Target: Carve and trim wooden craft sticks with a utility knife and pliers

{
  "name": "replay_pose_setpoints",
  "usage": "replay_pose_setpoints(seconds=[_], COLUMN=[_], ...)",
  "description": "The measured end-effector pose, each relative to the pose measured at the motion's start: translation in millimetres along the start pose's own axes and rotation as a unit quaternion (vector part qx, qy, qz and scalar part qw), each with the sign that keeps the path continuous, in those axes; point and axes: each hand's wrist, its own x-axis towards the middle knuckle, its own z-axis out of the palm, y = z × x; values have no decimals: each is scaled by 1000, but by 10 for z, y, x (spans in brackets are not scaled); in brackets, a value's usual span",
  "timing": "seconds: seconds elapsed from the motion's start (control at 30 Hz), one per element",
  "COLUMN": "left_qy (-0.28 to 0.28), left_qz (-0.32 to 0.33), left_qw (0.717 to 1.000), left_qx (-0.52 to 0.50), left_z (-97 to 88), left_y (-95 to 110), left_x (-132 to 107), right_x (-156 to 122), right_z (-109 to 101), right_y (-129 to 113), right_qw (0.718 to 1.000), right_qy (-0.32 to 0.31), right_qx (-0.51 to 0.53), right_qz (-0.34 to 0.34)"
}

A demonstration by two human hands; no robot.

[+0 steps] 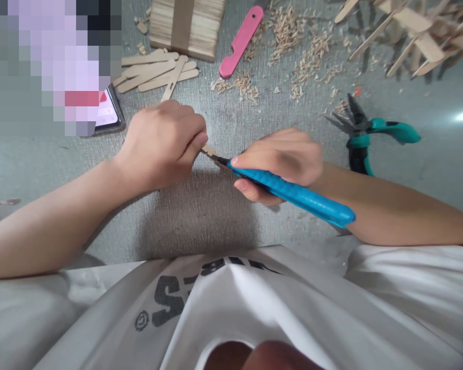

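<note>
My left hand (165, 141) is closed around a wooden craft stick (208, 150), and only a short end pokes out past the thumb. Blue-handled pliers (293, 190) lie in the grip of my right hand (281, 159), their handles slanting down toward my right forearm. The dark jaws meet the exposed end of the stick between my two hands; whether they are clamped on it I cannot tell. Most of the stick is hidden inside my left fist.
Loose craft sticks (150, 72) and a banded bundle of sticks (189, 25) lie at the back, near a pink-handled knife (241, 43) and wood shavings (289, 31). A stick structure (416, 36) stands back right, above teal pliers (393, 129). A phone (110, 115) lies left.
</note>
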Motion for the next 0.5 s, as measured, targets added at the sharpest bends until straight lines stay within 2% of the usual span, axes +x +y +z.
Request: replay_pose_setpoints(seconds=[0.1, 0.2, 0.3, 0.5], left_qy=[52, 77, 72, 57], left_qz=[48, 71, 59, 12], left_qw=[997, 994, 995, 998], left_qx=[31, 40, 30, -11], left_z=[111, 140, 123, 144], left_y=[-56, -75, -43, 9], left_x=[-12, -18, -24, -19], right_x=[-20, -22, -3, 87], right_z=[12, 12, 13, 6], right_y=[3, -19, -50, -100], right_qw=[999, 998, 998, 992], right_qy=[33, 11, 20, 109], right_qx=[-36, -56, -50, -47], right_qz=[3, 35, 24, -41])
